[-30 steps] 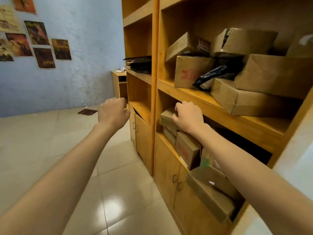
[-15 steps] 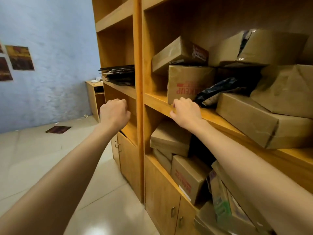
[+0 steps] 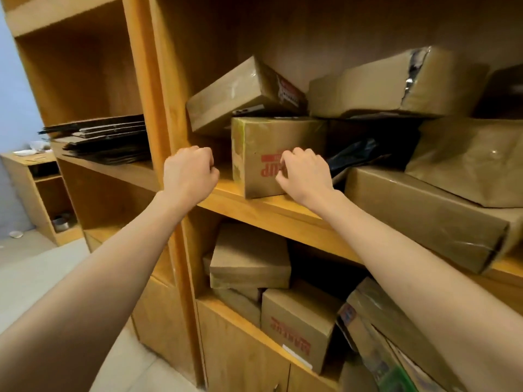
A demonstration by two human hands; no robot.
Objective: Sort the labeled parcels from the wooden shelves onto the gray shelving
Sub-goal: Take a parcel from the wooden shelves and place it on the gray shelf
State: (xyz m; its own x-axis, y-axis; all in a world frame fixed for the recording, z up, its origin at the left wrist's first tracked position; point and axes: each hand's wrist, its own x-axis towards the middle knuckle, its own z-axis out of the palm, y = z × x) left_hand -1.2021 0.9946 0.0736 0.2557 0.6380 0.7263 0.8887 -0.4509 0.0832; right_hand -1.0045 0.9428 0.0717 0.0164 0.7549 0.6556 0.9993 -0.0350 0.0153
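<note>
On the wooden shelf (image 3: 271,213), right hand (image 3: 304,176) curls against upright parcel (image 3: 263,154) — grip unclear; left hand (image 3: 188,174) fisted, empty.

Wooden shelves (image 3: 271,213) carry taped cardboard parcels (image 3: 271,154) and black sheets (image 3: 110,140).

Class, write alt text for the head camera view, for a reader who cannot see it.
Two bare hands reach into a wooden shelf crowded with brown parcels. The right hand touches the front of a red-printed box; the left hand hovers curled beside it, holding nothing.
</note>
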